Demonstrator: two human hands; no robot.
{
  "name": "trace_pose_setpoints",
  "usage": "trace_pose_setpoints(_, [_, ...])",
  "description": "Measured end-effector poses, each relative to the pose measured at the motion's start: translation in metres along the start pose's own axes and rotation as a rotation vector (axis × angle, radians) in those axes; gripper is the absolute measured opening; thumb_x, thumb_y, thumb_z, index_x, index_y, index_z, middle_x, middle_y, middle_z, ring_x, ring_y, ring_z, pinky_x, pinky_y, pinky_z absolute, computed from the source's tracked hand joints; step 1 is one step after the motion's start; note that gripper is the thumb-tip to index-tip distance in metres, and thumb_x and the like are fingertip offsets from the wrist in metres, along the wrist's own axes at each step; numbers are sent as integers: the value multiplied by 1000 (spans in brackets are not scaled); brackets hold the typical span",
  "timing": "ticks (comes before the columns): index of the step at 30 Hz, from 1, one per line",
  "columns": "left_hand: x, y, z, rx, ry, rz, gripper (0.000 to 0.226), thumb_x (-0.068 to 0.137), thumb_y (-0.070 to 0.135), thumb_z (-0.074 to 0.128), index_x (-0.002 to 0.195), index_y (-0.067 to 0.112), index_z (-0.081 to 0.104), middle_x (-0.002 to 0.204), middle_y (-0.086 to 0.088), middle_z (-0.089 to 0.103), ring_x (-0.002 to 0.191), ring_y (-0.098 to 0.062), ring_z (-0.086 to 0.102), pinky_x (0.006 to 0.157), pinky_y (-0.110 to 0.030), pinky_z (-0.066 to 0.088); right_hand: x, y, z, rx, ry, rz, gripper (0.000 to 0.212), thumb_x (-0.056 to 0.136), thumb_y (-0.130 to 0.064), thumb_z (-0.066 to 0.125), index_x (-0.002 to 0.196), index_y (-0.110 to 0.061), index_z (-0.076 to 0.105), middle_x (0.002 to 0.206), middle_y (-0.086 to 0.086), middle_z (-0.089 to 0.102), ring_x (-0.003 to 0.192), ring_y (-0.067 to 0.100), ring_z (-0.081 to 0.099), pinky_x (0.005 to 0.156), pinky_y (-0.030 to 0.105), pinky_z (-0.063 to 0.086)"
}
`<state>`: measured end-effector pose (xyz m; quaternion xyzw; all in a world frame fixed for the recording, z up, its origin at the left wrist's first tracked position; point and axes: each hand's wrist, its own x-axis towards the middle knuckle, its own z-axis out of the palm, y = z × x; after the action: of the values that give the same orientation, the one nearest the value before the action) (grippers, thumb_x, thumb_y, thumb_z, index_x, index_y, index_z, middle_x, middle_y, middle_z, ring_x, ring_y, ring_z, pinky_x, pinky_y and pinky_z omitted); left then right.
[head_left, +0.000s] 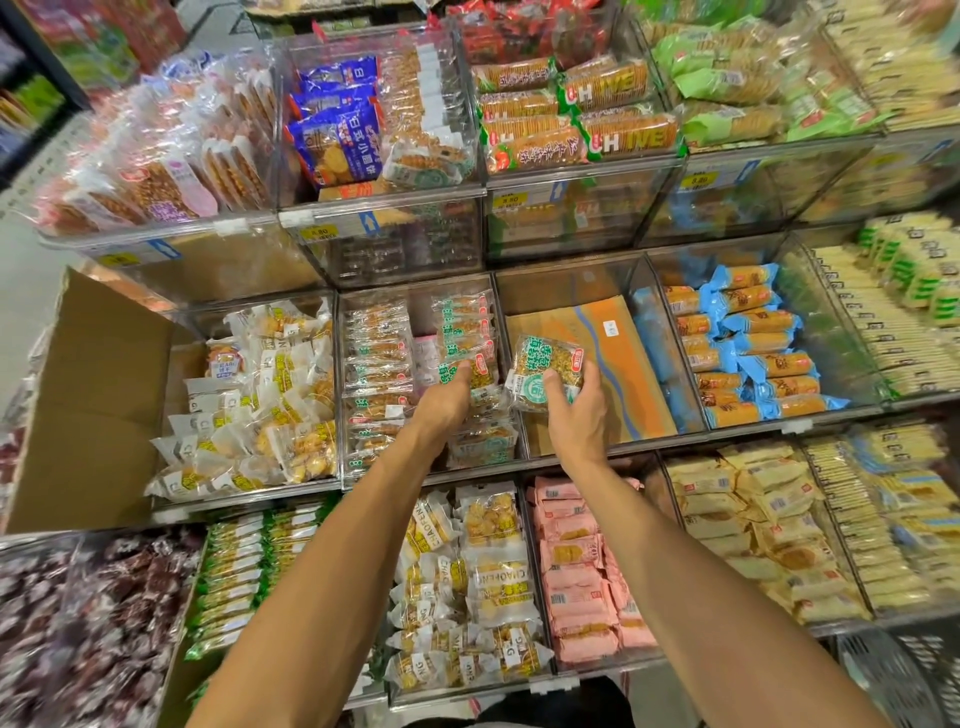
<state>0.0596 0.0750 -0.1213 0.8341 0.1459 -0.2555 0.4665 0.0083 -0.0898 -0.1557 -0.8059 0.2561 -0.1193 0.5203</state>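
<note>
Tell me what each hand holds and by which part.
The right hand grips a green-labelled snack packet by its lower edge. The left hand touches the packets in the bin; a grip cannot be told.

Snack packet (545, 375) glossy clear plastic film; bin (571, 291) smooth clear acrylic; box flap (88, 405) matt cardboard.

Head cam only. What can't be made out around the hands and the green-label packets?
Left hand: head view; fingertips sunk among the binned packets, so a grip cannot be confirmed.
Green-label packet: head view; lower edge covered by the right hand.
Price tag: head view; too small and blurred to read.
Black basket: head view; cut off by the bottom-right edge, blurred.
</note>
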Motion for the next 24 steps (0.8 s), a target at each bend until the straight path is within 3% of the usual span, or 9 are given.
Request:
trace_pose_setpoints(2, [1, 2, 1, 11, -53, -16, 90, 102, 74, 21, 154, 4, 44, 160, -17, 44, 147, -37, 42, 123, -52, 28, 1, 3, 1, 5, -1, -10, 63, 103, -49, 57, 154, -15, 42, 144, 9, 58, 132, 30, 53, 94, 33, 38])
trace_pose_setpoints(5, [2, -2, 7, 44, -76, -14, 95, 101, 77, 22, 154, 2, 44, 161, -18, 42, 148, -37, 40, 124, -53, 27, 4, 6, 3, -17, 8, -5, 62, 102, -51, 57, 151, -14, 45, 141, 11, 60, 128, 31, 55, 94, 37, 43])
trace_pose_setpoints(8, [3, -9, 11, 147, -3, 4, 95, 100, 77, 24, 127, -4, 66, 132, -22, 67, 122, -36, 63, 116, -52, 42, 5, 8, 4, -21, 14, -16, 61, 102, -52, 57, 149, -14, 47, 137, 13, 62, 125, 32, 57, 93, 38, 45])
trace_pose_setpoints(10, [4, -10, 11, 127, -2, 47, 84, 100, 76, 24, 101, 8, 72, 104, -13, 73, 104, -30, 68, 112, -53, 46, 5, 10, 5, -21, 15, -23, 60, 102, -51, 57, 147, -13, 48, 135, 13, 63, 123, 32, 58, 89, 36, 43])
trace_pose_setpoints(14, [0, 1, 2, 1, -56, 72, 90, 99, 79, 18, 140, 12, 63, 148, -14, 58, 137, -32, 55, 120, -56, 37, 6, 9, 4, -30, 9, -15, 61, 102, -52, 57, 148, -13, 47, 136, 14, 62, 123, 32, 57, 90, 36, 43])
trace_pose_setpoints(18, [2, 0, -1, -79, -46, 115, 97, 97, 81, 13, 139, 10, 64, 149, -14, 57, 135, -33, 55, 115, -57, 43, 8, 11, 5, -20, -4, -11, 63, 101, -54, 57, 149, -15, 46, 138, 12, 61, 125, 32, 57, 94, 39, 46])
trace_pose_setpoints(20, [0, -5, 1, -46, 17, 156, 92, 98, 80, 12, 115, 11, 71, 116, -9, 71, 107, -22, 67, 98, -40, 55, 7, 12, 5, -14, -1, -12, 63, 101, -54, 57, 149, -14, 46, 139, 12, 60, 126, 32, 56, 96, 39, 45])
trace_pose_setpoints(22, [-3, -9, 2, 37, 69, 185, 65, 108, 63, 13, 82, 24, 58, 76, 4, 57, 70, -7, 56, 73, -23, 51, 5, 8, 3, -6, 10, -11, 60, 102, -50, 59, 148, -14, 47, 137, 11, 61, 125, 29, 55, 93, 36, 43])
trace_pose_setpoints(24, [-8, -11, 1, 60, 76, 191, 64, 110, 57, 14, 82, 23, 60, 73, 1, 56, 68, -10, 55, 74, -29, 51, 1, 4, 1, 90, 5, -12, 49, 102, -44, 63, 139, -15, 52, 125, 8, 64, 114, 26, 58, 86, 32, 39])
